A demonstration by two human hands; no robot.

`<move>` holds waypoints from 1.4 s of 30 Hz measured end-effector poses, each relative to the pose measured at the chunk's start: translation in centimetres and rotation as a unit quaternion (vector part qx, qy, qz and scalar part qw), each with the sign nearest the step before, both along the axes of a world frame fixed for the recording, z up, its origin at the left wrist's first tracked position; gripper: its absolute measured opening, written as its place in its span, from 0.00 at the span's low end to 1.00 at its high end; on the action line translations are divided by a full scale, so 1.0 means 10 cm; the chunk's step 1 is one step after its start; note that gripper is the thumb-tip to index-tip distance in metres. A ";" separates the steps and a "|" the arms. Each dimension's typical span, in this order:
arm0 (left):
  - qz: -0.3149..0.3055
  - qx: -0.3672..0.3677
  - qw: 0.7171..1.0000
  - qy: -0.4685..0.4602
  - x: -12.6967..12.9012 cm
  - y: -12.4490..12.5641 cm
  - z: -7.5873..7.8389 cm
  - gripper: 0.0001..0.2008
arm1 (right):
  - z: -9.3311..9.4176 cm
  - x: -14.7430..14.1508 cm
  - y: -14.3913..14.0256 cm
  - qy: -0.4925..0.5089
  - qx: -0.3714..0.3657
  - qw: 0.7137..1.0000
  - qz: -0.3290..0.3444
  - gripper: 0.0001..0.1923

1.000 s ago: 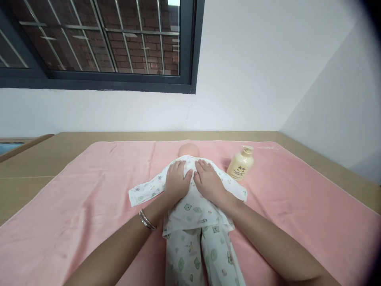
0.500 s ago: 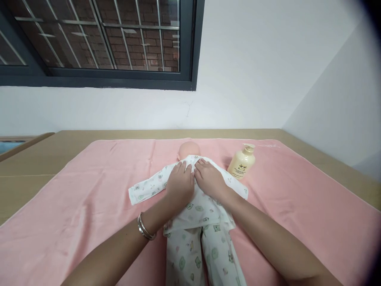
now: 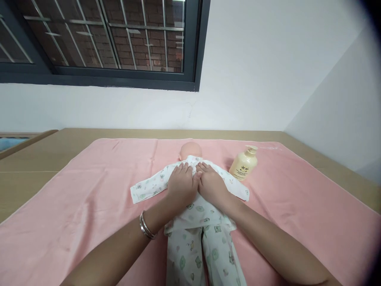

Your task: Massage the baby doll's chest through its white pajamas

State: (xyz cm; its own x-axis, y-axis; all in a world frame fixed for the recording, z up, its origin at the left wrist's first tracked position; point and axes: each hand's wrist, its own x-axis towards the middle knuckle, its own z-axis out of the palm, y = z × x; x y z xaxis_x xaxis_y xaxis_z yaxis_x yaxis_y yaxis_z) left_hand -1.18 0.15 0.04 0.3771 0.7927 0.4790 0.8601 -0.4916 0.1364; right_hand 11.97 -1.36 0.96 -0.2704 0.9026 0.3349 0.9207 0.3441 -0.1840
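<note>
The left hand [image 3: 181,183] lies flat, palm down, on the upper back of the baby doll in white pyjamas with small green prints [image 3: 196,214]. Its fingers are stretched and kept close together, and they hold nothing; they only press on the cloth. The right hand [image 3: 211,183] lies in the same way just beside it, fingers straight and together, flat on the cloth. The two hands touch each other along their inner edges, and the fingertips point to the doll's bare head. On the left wrist there is a thin silver metal bangle [image 3: 146,225].

The doll lies face down in the middle of the pink towel [image 3: 74,202], with its head to the wall and its legs toward the person. One empty sleeve reaches out to the left and one to the right, both flat on the towel.

The towel covers most of the light brown counter [image 3: 35,159]. The far edge of the counter meets the white wall — its right edge runs along the side wall. Left of the doll the towel is bare and wide; on the right it is bare too, apart from the cream plastic pump bottle [image 3: 244,163], which stands near the doll's right shoulder but does not touch it.

Count: two hands, one doll, one bottle, one towel, one bangle — and one dark-framed window [image 3: 101,39] above.
</note>
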 end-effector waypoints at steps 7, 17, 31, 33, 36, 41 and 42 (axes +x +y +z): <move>-0.020 -0.046 0.998 -0.046 -0.08 0.20 0.01 0.22 | 0.04 -0.08 -0.16 -0.011 -0.008 1.000 -0.010 0.23; -0.007 -0.016 0.999 -0.044 -0.04 0.18 -0.13 0.23 | 0.01 0.05 0.07 0.052 -0.017 0.998 -0.026 0.23; -0.002 -0.002 0.999 -0.048 -0.03 0.17 -0.13 0.22 | -0.11 0.07 0.16 0.072 0.006 0.997 -0.007 0.25; 0.004 0.014 0.999 -0.040 -0.02 0.15 -0.13 0.22 | -0.12 0.09 0.17 0.076 -0.003 0.997 -0.002 0.25; 0.017 0.050 0.998 -0.023 -0.02 0.11 -0.12 0.21 | -0.14 0.12 0.19 0.074 -0.023 0.997 0.012 0.27; 0.009 0.109 0.994 -0.010 -0.03 0.07 -0.15 0.16 | -0.15 0.16 0.24 0.060 -0.029 0.997 0.031 0.28; 0.005 0.116 0.993 -0.015 -0.03 0.08 -0.15 0.16 | -0.15 0.16 0.24 0.059 -0.026 0.997 0.036 0.28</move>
State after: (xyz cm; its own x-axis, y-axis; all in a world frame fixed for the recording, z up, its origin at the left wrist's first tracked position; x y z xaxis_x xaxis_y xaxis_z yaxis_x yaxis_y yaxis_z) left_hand -1.47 0.96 -1.51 0.3519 0.6627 0.6610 0.8623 -0.5042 0.0464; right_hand 13.58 1.06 -0.50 -0.2968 0.8990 0.3221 0.8644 0.3963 -0.3094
